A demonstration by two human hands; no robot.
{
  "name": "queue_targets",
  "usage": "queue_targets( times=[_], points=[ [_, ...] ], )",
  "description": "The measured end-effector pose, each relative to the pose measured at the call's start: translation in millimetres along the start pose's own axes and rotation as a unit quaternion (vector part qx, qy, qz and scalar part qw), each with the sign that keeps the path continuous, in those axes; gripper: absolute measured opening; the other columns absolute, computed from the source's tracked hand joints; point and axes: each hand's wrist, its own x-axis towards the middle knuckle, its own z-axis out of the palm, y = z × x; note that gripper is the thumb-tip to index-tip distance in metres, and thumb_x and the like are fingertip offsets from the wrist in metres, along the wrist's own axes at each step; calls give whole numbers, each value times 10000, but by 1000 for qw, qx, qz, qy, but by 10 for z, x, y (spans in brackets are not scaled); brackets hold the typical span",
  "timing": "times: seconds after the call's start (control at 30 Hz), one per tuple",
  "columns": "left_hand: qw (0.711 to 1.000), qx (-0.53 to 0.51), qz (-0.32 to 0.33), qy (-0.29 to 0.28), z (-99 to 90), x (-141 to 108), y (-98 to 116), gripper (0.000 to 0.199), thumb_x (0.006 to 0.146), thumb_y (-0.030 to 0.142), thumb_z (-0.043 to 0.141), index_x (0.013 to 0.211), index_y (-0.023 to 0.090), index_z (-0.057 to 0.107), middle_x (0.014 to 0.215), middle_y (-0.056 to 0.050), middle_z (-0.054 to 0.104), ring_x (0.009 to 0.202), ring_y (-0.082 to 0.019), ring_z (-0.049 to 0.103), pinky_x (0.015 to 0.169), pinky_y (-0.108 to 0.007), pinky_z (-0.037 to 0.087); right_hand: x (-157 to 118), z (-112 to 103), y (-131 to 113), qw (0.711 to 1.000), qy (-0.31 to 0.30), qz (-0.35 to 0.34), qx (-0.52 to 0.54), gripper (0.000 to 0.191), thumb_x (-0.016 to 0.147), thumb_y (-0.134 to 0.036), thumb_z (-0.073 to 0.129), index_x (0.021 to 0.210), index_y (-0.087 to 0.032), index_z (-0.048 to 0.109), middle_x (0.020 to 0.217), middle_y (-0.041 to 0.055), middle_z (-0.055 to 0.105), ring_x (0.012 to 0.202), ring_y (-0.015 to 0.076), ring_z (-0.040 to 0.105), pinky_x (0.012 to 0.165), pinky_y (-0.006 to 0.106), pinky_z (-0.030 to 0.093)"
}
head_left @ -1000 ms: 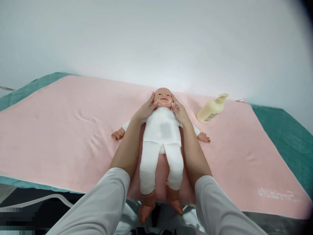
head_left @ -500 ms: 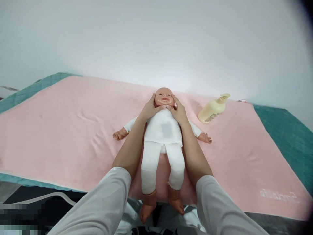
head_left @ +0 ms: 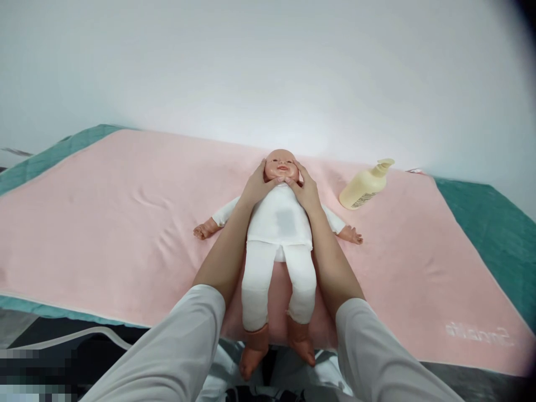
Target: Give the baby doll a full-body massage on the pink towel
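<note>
Thumbs (head_left: 273, 183) had slid chinward, left hand (head_left: 256, 187) and right hand (head_left: 307, 192) cupping the head of the baby doll (head_left: 278, 226), crown pointing straight away; pump bottle (head_left: 363, 188) right of it.

1. Place: looks like a care or training room; exact kind cannot be told.
2. Pink mat (head_left: 104, 223) spread over a green quilted cover (head_left: 488, 226), set against a plain pale wall (head_left: 251, 67).
3. White-clad baby doll (head_left: 278, 220) lies face up on the mat.
4. Yellow pump bottle (head_left: 362, 188) stands on the mat, near the doll.
5. Pale loose sleeves (head_left: 167, 340) show at the near side.
</note>
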Motion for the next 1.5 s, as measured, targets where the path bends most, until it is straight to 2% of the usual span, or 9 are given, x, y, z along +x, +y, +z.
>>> queue_targets(
  times=[0.27,0.43,0.6,0.8,1.03,1.23,1.37,1.5],
  points=[
    [1000,-10,-11,-17,-34,-81,141,1017,769,532,698,1567,171,179,1556,-129,376,1406,-298,415,1154,-393,354,30,-21,43,1000,-7,-11,17,783,789,-688,590,1432,-256,472,1494,40,495,1385,236,471,1158,393,413],
    [1000,-19,3,-25,-64,-75,135,988,784,507,685,1563,156,190,1572,-135,343,1440,-295,362,1172,-405,323,38,-48,65,1000,-23,-10,14,750,818,-677,559,1442,-272,460,1517,16,467,1434,222,404,1213,409,327],
    [999,-22,6,-41,-82,-55,124,943,826,501,648,1568,177,165,1596,-105,297,1464,-280,320,1189,-396,297,35,-75,65,999,-36,1,28,759,824,-691,541,1460,-292,432,1537,-4,437,1459,213,364,1224,417,301],
    [997,-47,-4,-58,-126,-86,131,850,882,508,585,1567,206,184,1585,-46,333,1441,-243,367,1170,-334,334,13,-128,-6,997,-64,-16,31,753,876,-692,452,1493,-266,382,1563,-4,393,1464,195,354,1237,380,270],
    [997,-25,-33,-62,-174,-110,155,796,920,545,511,1567,230,170,1577,-38,346,1423,-252,394,1150,-355,357,8,-158,-53,996,-82,4,33,806,867,-728,421,1517,-260,332,1579,-11,356,1470,213,342,1242,395,257],
    [997,-38,-15,-62,-161,-123,195,865,882,527,589,1566,189,182,1571,-73,356,1419,-254,400,1156,-341,351,21,-138,-30,995,-86,25,53,808,844,-718,479,1515,-292,330,1582,-23,354,1469,219,344,1226,414,302],
    [998,-49,-15,-42,-90,-99,192,947,833,510,662,1562,141,183,1579,-121,331,1441,-273,362,1174,-368,330,23,-92,-3,997,-64,25,40,830,805,-703,560,1499,-296,356,1572,-10,379,1469,228,343,1206,418,343],
    [998,-59,-18,-27,-15,-44,115,1045,778,496,729,1568,143,144,1584,-147,314,1453,-290,338,1189,-393,309,15,-41,4,999,-41,23,18,842,782,-679,612,1487,-286,372,1539,21,432,1418,246,423,1171,424,394]
  ],
)
